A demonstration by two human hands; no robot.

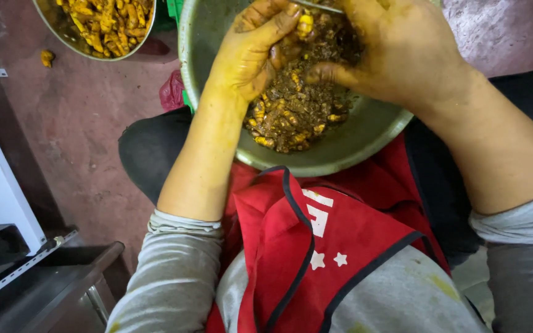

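Note:
A large metal bowl point(340, 154) rests against my lap and holds a heap of brown peelings and yellow root pieces point(291, 114). My left hand point(251, 52), stained yellow, is curled over the bowl and pinches a small yellow root piece point(305, 24) at its fingertips. My right hand point(402, 49), also stained, is closed over the heap just to the right, and a thin metal blade point(316, 6) shows beside its fingers at the top edge. Grey sleeves cover both forearms.
A second metal bowl point(57, 28) of peeled yellow roots point(109, 21) stands at the top left on the reddish floor. One loose root bit point(47, 57) lies beside it. A red apron point(316, 246) covers my lap. White and grey metal furniture point(7, 203) stands at the left.

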